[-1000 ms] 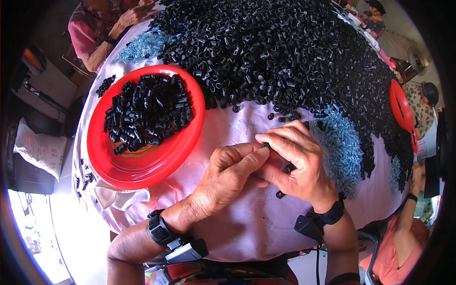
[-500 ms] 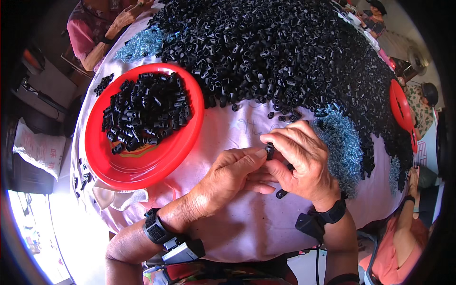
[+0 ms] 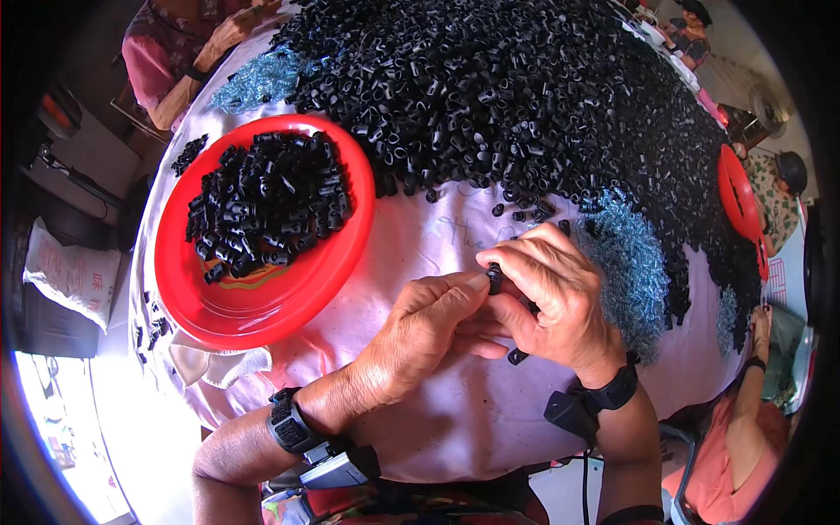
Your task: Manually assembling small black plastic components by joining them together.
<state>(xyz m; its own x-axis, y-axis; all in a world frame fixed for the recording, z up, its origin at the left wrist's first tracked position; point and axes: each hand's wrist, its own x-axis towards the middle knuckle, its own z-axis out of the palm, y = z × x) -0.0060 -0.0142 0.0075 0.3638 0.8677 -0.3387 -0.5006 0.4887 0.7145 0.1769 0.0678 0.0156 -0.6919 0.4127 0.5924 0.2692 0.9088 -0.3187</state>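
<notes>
L hand [image 3: 420, 328] + R hand [image 3: 560, 302] pinch small blk part [image 3: 495, 279] btwn fingertips, ctr. Red tray [image 3: 214, 315] w/ blk pcs [image 3: 262, 201] left; blk heap [image 3: 490, 96] far; blue pile [image 3: 628, 276] right; R hand partly hides loose pc [image 3: 517, 357].

Light in here's strongest at lower left; bright patch [image 3: 153, 429] there is clipped white. Upper-left background [image 3: 96, 171] dim. Left hand [image 3: 427, 325] and right hand [image 3: 560, 302] read sharp, soft shadow on pink cloth [image 3: 490, 437] below them. Glossy highlights on red plate [image 3: 254, 324]. Black parts [image 3: 674, 157] smear together at far right. Fisheye bows cloth's edge; rim vignettes to black.
</notes>
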